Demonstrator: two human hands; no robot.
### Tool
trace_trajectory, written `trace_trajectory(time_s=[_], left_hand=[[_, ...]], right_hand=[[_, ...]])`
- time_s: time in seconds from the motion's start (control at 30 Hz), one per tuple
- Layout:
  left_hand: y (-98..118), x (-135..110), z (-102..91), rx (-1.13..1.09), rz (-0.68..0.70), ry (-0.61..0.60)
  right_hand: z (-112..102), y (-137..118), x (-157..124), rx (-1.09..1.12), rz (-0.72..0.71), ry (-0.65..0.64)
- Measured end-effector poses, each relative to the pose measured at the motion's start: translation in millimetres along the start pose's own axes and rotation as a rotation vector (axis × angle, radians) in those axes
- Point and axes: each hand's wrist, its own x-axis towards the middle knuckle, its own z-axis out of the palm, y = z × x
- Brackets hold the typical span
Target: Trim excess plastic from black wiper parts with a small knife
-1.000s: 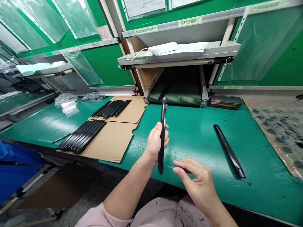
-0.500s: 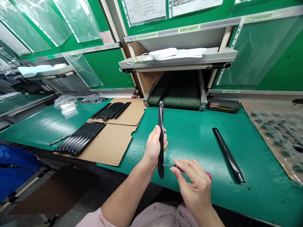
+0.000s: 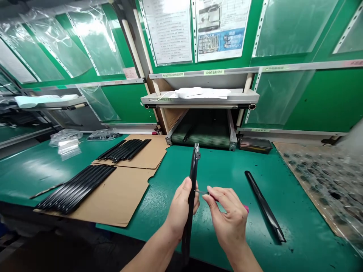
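Observation:
My left hand (image 3: 179,204) is wrapped round the middle of a long, glossy black plastic strip (image 3: 194,169), which stands nearly upright in the view with a small lug near its far end. Pinched in my right hand (image 3: 228,217) is a small knife (image 3: 203,192) with a thin metal blade; its pink handle end pokes out behind the fingers. The blade's tip meets the strip's right edge, close to my left fingertips. On the green table to the right lies a second black strip (image 3: 263,204), touched by neither hand.
Several black strips (image 3: 78,189) lie in rows on cardboard sheets (image 3: 119,206) at left. Behind the hands is a conveyor belt (image 3: 202,138) beneath a shelf (image 3: 200,101). A dark tray (image 3: 255,145) and clear blister sheeting (image 3: 314,181) are at right, plastic bags (image 3: 68,141) at back left.
The knife has moved up along the strip's edge, from near its close end to beside my left fingers. The view has tilted up, and the strip sits lower in it.

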Motion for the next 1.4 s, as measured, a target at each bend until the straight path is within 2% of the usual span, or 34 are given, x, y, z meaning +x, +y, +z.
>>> trace_trajectory(time_s=[0.27, 0.47, 0.6, 0.67, 0.77, 0.87, 0.97, 1.07, 1.2, 1.27, 1.4], left_hand=[[1.2, -15.9, 8.9, 0.077, -0.061, -0.107], [-3.2, -21.3, 5.9, 0.105, -0.09, -0.156], [-8.6, -23.6, 2.9, 0.099, -0.117, -0.211], [-8.5, -25.4, 3.2, 0.111, -0.131, -0.2], [-6.7, -27.1, 3.6, 0.114, -0.145, -0.193], [-5.9, -26.1, 1.7, 0.115, -0.143, -0.253], [-7.1, -23.1, -1.7, 0.125, -0.158, -0.286], [-9.3, -20.2, -4.3, 0.132, -0.157, -0.326], [-12.6, -18.9, -5.2, 0.175, -0.14, -0.342], [-13.5, -18.7, -5.9, 0.19, -0.14, -0.347], [-12.0, -18.0, -8.3, 0.152, -0.131, -0.375]], right_hand=[[-3.8, 6.7, 28.1, -0.033, -0.008, 0.102], [-2.1, 10.8, 37.9, -0.041, 0.021, 0.159], [-3.7, 13.1, 39.2, -0.05, 0.069, 0.325], [-6.6, 14.2, 37.5, -0.049, 0.112, 0.386], [-12.4, 15.9, 32.4, 0.017, 0.171, 0.295], [-19.8, 17.3, 27.8, 0.063, 0.201, 0.177], [-28.4, 16.0, 26.9, 0.077, 0.247, 0.124], [-33.7, 9.6, 29.6, 0.167, 0.408, 0.053], [-29.4, -0.1, 36.5, 0.393, 0.665, -0.122], [-24.6, 1.3, 39.2, 0.484, 0.714, -0.102], [-19.6, 19.0, 35.9, 0.489, 0.763, 0.158]])
